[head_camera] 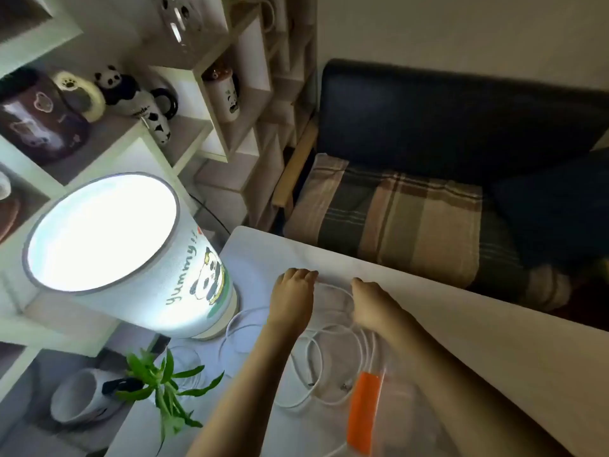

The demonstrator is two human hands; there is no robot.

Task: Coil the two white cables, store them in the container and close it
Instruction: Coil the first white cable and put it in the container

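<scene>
**Both hands on the far loop of the white cables**

The left hand [291,296] and right hand [370,305] reach out side by side over the white table [461,324], fingers curled down at a strand of the white cables [329,344]; whether either truly pinches it I cannot tell. The rest of the cables lie in loose loops between and below the wrists. A clear container [405,420] with an orange latch [364,410] sits under the right forearm. A lit lamp [131,258] stands left of the left hand
</scene>
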